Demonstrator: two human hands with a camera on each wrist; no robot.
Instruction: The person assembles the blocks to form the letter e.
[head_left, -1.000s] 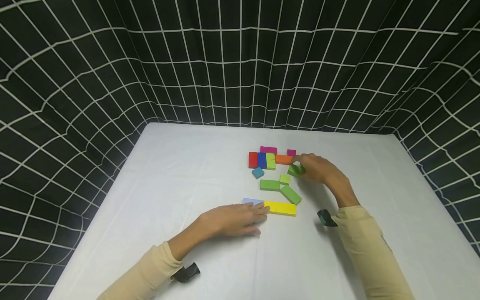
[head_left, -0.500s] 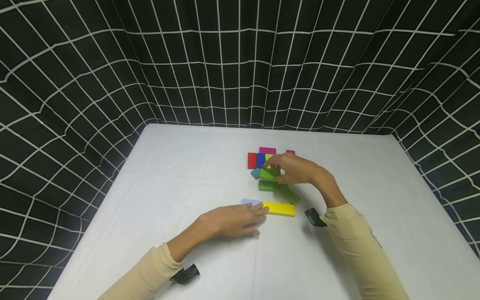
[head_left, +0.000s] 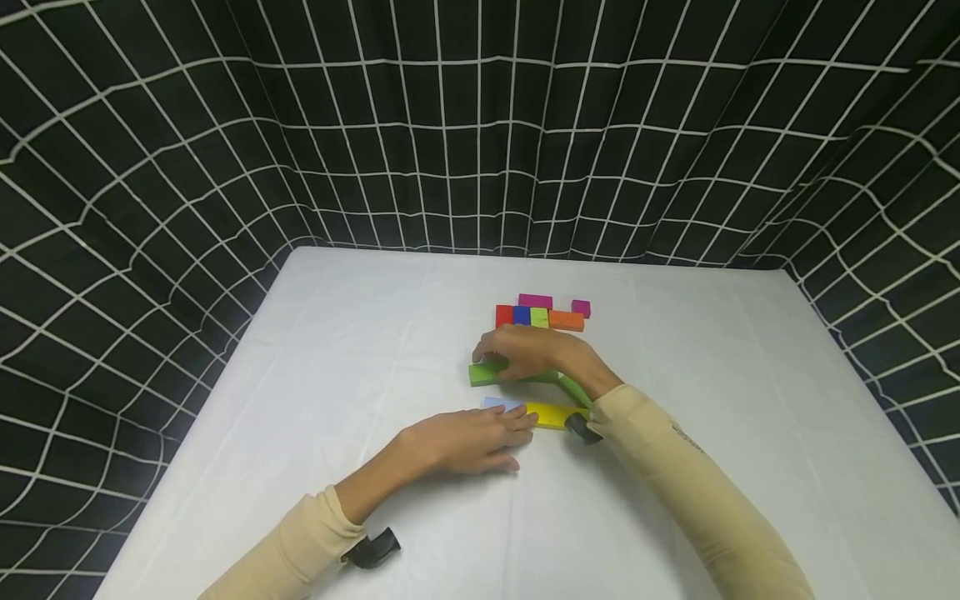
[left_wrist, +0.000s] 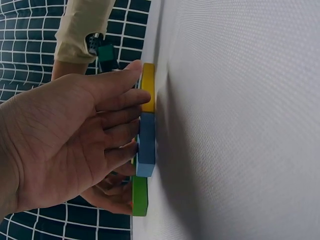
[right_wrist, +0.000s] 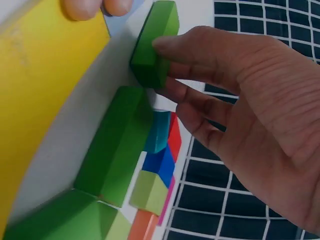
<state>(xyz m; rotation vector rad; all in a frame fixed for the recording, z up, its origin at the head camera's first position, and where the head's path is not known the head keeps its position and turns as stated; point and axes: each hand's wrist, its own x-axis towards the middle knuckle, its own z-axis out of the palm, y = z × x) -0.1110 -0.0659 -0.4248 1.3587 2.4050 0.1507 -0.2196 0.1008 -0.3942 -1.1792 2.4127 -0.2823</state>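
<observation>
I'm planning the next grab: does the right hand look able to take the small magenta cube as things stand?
Probably not yet: the right hand pinches a green rectangular block. The magenta cube lies uncovered, so emptying that hand would likely free the way.

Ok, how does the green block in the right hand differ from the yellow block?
The green block is shorter; the yellow block is visibly longer. The right hand pinches the green block, while the yellow block lies on the table, end to end with a pale blue block, near the left hand. Both are rectangular.
</observation>
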